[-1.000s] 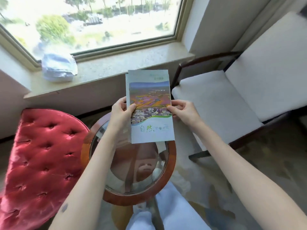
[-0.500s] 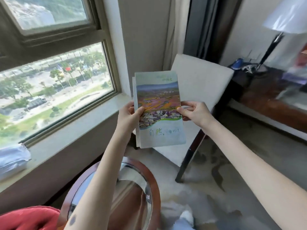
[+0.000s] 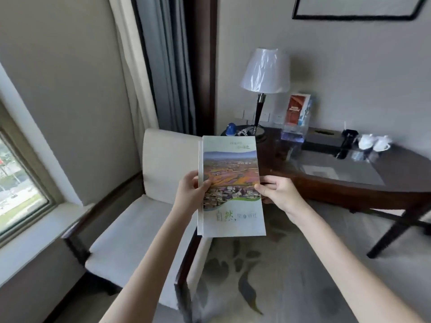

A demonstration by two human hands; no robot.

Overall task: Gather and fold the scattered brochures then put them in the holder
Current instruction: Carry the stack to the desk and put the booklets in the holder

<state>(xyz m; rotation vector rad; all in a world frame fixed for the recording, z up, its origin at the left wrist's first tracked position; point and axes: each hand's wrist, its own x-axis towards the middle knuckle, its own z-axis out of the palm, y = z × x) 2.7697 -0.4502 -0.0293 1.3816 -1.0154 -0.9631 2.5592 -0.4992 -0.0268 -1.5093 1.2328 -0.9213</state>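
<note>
A folded brochure stack (image 3: 231, 183), with a landscape photo on its cover, stands upright in front of me at chest height. My left hand (image 3: 190, 194) grips its left edge, thumb on the cover. My right hand (image 3: 278, 193) pinches its right edge, fingers behind. On the dark desk at the back right stands a clear plastic holder (image 3: 295, 127) with an orange-red brochure (image 3: 297, 110) upright in it.
A white-cushioned armchair (image 3: 144, 227) stands between me and the window (image 3: 16, 183). The dark wooden desk (image 3: 363, 183) carries a lamp (image 3: 264, 89), a black tissue box (image 3: 323, 136) and white cups (image 3: 373, 142). Patterned carpet covers the floor.
The view has swung right from the window and the round glass table to the armchair and desk. Both hands keep hold of the brochure stack.
</note>
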